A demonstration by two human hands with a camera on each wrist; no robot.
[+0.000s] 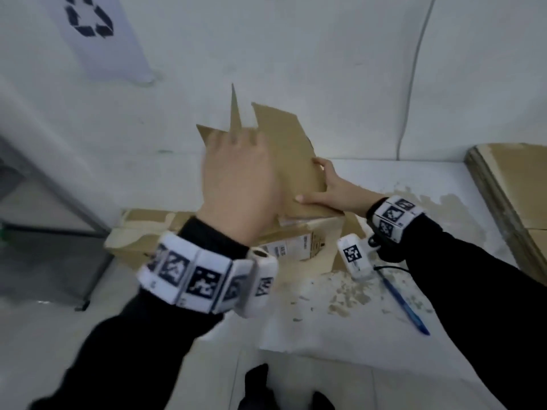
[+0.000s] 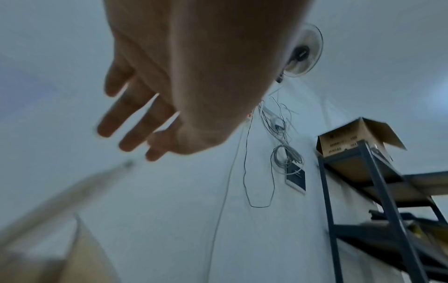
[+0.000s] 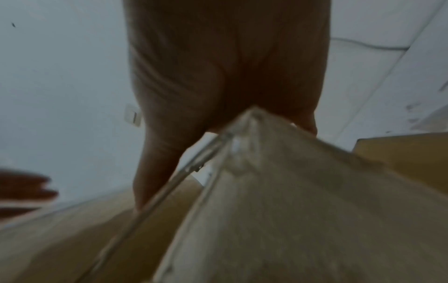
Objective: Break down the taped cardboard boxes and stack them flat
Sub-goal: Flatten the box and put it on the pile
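On the white table (image 1: 370,315) in the head view, a cardboard box (image 1: 284,161) stands partly broken down against the wall, its long axis roughly upright and its flaps pointing up. The right hand (image 1: 334,190) grips the box's right edge, thumb on the near face. The left hand (image 1: 239,184) is raised in front of the box with straight fingers, grasping nothing. More cardboard lies under the box, with a printed label too blurred to read. A flat cardboard stack (image 1: 515,196) lies at the table's right edge, and a blue pen (image 1: 402,303) lies near the right sleeve. A recycling sign (image 1: 97,31) hangs on the wall.

In the left wrist view, the left hand (image 2: 184,80) is released, fingers spread. An open box (image 2: 349,141) sits atop a metal shelf (image 2: 378,191); its contents are hidden and its print is unreadable.

In the right wrist view, the right hand (image 3: 218,86) clasps the blurred cardboard box (image 3: 278,201), which carries clear tape (image 3: 169,191)
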